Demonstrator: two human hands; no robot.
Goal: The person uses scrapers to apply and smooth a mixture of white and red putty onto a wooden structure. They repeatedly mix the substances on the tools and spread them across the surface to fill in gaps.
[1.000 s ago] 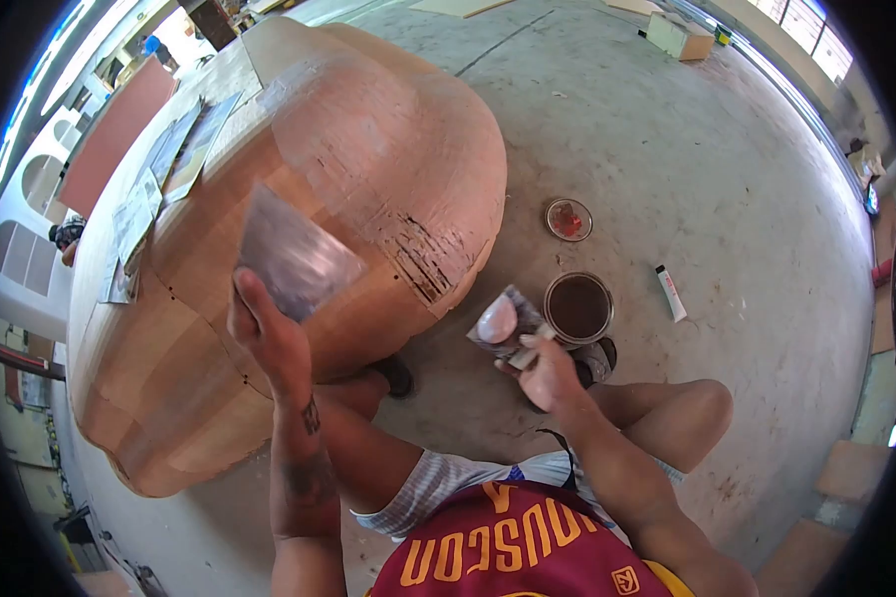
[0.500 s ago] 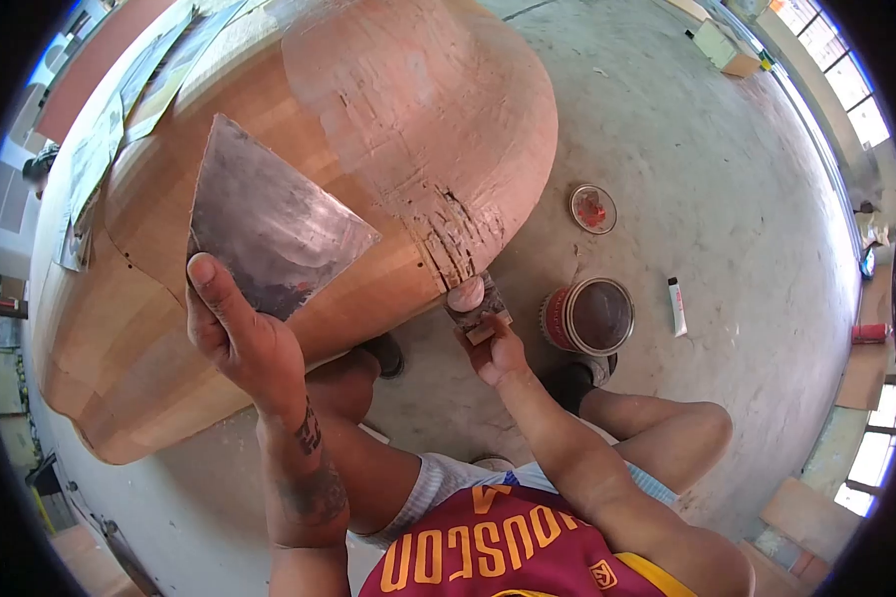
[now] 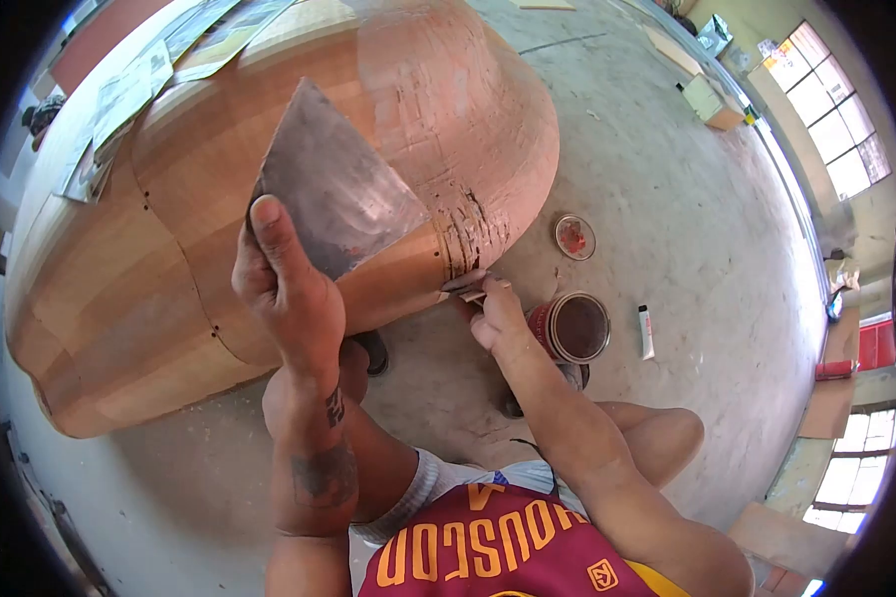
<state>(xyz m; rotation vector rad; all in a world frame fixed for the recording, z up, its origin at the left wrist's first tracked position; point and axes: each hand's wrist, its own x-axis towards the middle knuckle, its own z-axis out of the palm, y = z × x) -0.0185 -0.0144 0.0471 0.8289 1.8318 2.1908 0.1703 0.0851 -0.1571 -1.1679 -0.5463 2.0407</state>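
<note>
My left hand [image 3: 289,294] holds a wide, smeared metal scraper blade [image 3: 334,189] up in front of a large rounded wooden form [image 3: 169,239]. My right hand [image 3: 496,316] grips a small putty knife [image 3: 465,286] and presses it against the lower edge of the form, just under a cracked, dark patch [image 3: 473,234] in the wood. An open can of brown filler [image 3: 572,326] stands on the concrete floor right beside my right hand.
A small round lid with red paste [image 3: 573,237] and a white tube [image 3: 646,331] lie on the floor to the right. Papers [image 3: 119,99] rest on top of the form. Boards and boxes [image 3: 712,99] sit far back near the windows.
My right hand carried the putty knife from beside the can up to the form's cracked lower edge. My left hand raised the wide blade higher and rightward.
</note>
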